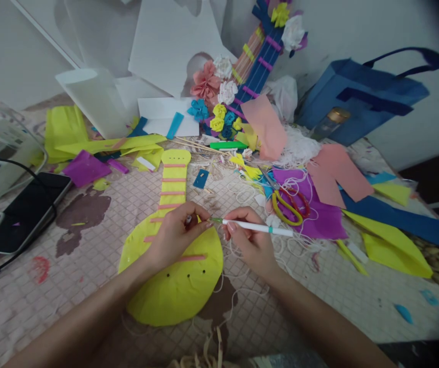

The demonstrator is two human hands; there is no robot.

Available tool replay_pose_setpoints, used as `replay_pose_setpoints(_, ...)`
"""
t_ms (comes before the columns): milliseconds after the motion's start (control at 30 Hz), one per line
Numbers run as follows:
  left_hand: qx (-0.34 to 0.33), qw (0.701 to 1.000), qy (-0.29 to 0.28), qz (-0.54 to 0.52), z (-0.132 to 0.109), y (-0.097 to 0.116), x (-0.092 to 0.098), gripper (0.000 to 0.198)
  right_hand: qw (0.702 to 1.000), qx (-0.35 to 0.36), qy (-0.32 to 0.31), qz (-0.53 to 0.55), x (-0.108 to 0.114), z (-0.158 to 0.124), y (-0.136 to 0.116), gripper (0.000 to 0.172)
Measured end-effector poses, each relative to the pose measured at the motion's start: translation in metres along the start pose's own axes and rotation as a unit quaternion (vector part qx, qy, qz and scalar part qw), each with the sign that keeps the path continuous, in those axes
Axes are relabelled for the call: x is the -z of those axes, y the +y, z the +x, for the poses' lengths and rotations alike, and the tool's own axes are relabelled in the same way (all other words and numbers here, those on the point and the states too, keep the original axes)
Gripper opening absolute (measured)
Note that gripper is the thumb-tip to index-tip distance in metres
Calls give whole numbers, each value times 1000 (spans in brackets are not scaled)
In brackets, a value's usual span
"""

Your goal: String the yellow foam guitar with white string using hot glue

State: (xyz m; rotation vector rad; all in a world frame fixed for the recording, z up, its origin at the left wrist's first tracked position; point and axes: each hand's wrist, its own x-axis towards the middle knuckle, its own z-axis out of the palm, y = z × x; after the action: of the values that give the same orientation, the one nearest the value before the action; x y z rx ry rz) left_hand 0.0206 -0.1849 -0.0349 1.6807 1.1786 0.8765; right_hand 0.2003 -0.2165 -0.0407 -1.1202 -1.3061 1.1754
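Left hand (179, 232): centre of the frame, thumb and forefinger pinched together beside the tool's tip; from here I can't tell whether anything thin sits between them.
Right hand (253, 248): just right of centre, a little apart from the left, fingers closed round a slim white pen-like tool (255, 226) with a teal band and a greenish tip pointing left.
Guitar on the table: a flat guitar shape in yellow paper (173, 304), lower centre, under the left forearm, with pink strips (173, 193) across its neck and small dark holes low on its body.
String: a tangle of fine white string (299, 147), right of upper centre.
Scissors: yellow-and-red-handled scissors (288, 208), right of centre, lying partly over a purple sheet (328, 217).
Upper middle: a dark blue guitar shape (261, 71) dressed with paper flowers, leaning.
Upper right: a blue fabric bag (365, 97) behind a gold-lidded glass jar (332, 122).
Left edge: a black flat-screened device (23, 209) beneath a cable.
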Motion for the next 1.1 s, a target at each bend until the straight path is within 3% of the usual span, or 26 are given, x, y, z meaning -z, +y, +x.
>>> replay_pose_setpoints(1100, 4, 1000, -6, 17, 1, 1, 1, 6, 999, -3, 24, 38, -2, 4, -3, 9)
